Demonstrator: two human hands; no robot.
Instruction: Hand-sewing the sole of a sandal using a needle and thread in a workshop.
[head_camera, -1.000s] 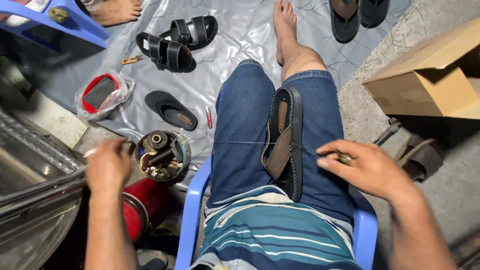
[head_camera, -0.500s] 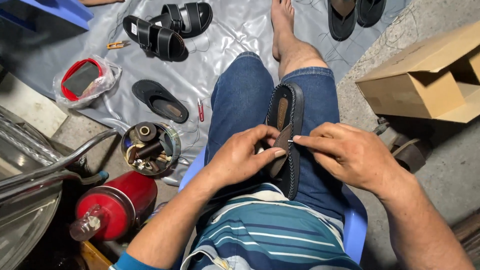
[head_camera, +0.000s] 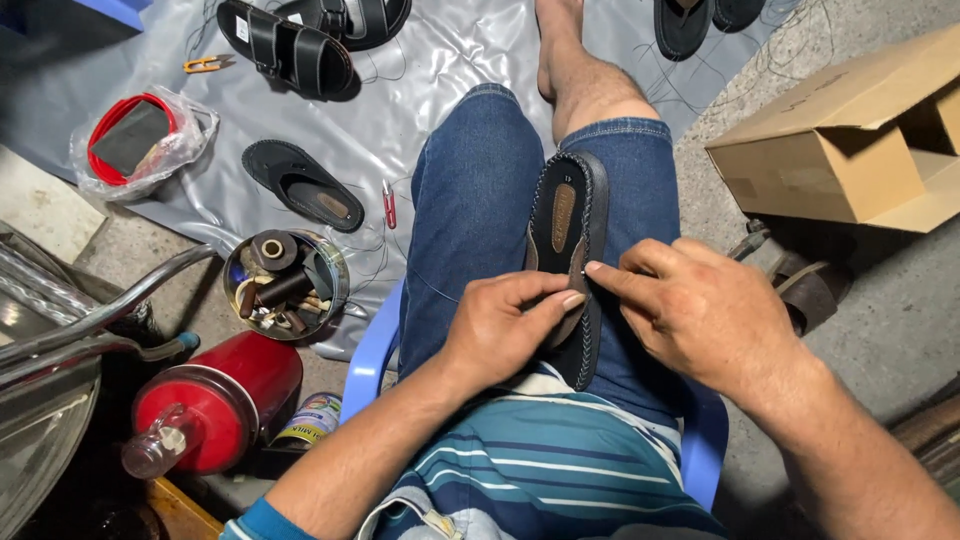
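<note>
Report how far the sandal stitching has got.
Done: blue stitching already runs along the near edge of the sandal on the lap. In hand: the left hand and right hand pinch its rim together, mid-length. Left: whether the far edge is stitched cannot be told; another sole lies on the sheet.

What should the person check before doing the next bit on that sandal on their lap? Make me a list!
1. Sandal resting steady on the lap: ok, it lies along the thigh.
2. Left hand gripping the sandal's edge: ok, fingers pinch it.
3. Right hand at the same spot: ok, fingertips meet the left hand's at the edge.
4. Needle or thread held: cannot tell, too small to see.
5. Tin of tools nearby: ok, on the floor beside the left knee.
6. Small red tool nearby: ok, on the grey sheet.
</note>
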